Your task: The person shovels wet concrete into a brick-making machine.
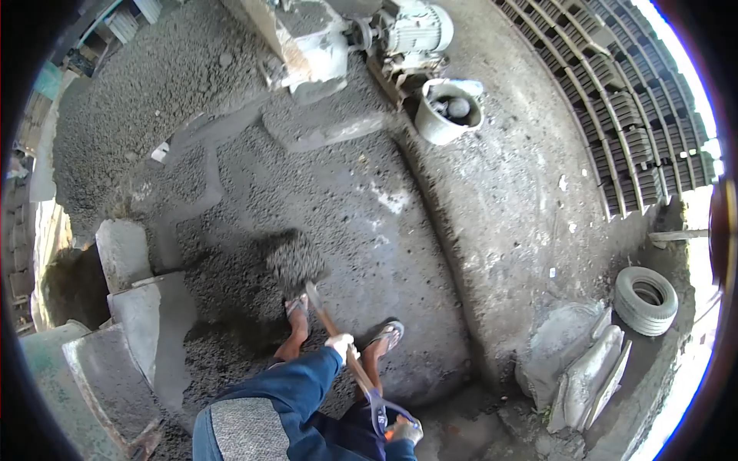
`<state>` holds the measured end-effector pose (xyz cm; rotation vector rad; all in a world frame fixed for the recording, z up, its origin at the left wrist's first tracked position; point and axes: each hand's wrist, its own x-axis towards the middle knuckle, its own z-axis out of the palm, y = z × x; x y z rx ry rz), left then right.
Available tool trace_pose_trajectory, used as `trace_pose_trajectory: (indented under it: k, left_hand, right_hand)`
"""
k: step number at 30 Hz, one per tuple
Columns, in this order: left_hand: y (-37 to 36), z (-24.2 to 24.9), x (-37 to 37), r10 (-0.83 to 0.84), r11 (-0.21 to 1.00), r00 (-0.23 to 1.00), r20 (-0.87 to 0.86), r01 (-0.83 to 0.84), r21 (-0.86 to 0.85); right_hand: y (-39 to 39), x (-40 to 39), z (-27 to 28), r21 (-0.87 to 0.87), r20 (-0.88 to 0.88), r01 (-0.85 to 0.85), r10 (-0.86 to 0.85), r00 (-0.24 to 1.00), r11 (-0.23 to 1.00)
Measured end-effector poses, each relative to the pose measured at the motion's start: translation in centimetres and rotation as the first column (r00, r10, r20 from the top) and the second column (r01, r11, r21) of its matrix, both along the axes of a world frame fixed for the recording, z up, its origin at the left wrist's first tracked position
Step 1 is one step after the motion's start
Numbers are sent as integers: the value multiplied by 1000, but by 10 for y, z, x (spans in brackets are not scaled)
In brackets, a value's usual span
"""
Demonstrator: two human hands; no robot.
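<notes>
My left hand (340, 347), in a whitish glove, is closed round the middle of the wooden shaft of a shovel (360, 374). Lower and to the right, my right hand (406, 430), also gloved, grips the shovel's D-shaped handle. The shovel's far end bears a heap of dark, grainy mix (296, 259), which covers most of the blade. This heap is just beyond my left foot (297, 311). My right foot (388, 336) stands on the grey floor to the right of the shaft. Both feet wear open footwear.
A large grainy pile (146, 92) fills the upper left. A motor (415, 29) stands at the top beside a white bucket (438, 127) holding round objects. A raised ledge runs down the centre right. Stacked slats (615, 115), a tyre (646, 301) and sacks (588, 376) lie right; metal sheets (115, 376), left.
</notes>
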<state>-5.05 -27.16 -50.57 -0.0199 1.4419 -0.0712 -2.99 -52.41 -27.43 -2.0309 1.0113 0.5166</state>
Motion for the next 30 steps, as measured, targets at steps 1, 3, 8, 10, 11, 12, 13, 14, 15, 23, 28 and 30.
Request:
trace_pose_trajectory:
  k: [1, 3, 8, 10, 11, 12, 13, 14, 15, 23, 28, 30]
  left_hand:
    - [-27, 4, 1, 24, 997, 999, 46, -21, -74]
    - [-66, 51, 19, 24, 997, 1000, -1, -24, -68]
    - [-111, 126, 64, 98, 987, 991, 87, -86, -133]
    - [-101, 186, 78, 152, 988, 978, 140, -147, -42]
    - [-92, 190, 79, 256, 966, 935, 244, -253, -44]
    - [-79, 210, 79, 353, 933, 869, 346, -356, -58]
    - [-59, 230, 78, 336, 928, 875, 348, -371, 38]
    - [-26, 276, 81, 314, 915, 882, 350, -380, 136]
    - [7, 331, 79, 315, 885, 857, 409, -421, 201]
    - [70, 354, 45, 443, 764, 757, 481, -599, 239]
    - [15, 275, 16, 795, 585, 581, 178, -810, 29]
    - [17, 249, -5, 861, 505, 499, 94, -861, -57]
  right_hand:
    - [-49, 4, -4, 14, -68, 20, -19, 997, 1000]
    - [-179, -1, -38, 92, -87, -87, 95, 992, 992]
    - [-192, 109, 70, 159, -75, -10, 22, 997, 987]
    - [-226, 140, 36, 305, -54, -49, 69, 996, 951]
    - [-244, 155, 3, 410, -55, -49, 78, 995, 911]
    - [-270, 169, -57, 516, -79, -12, 62, 995, 856]
    - [-271, 183, -125, 531, -187, 163, -73, 980, 832]
    - [-227, 192, -108, 636, -441, 346, -42, 896, 690]
    - [-161, 194, -59, 603, -272, 83, 106, 956, 794]
    - [20, 302, 2, 628, -278, -279, 544, 791, 726]
    - [89, 326, 100, 614, -21, -599, 770, 638, 514]
    - [149, 300, 154, 624, 75, -654, 800, 595, 428]
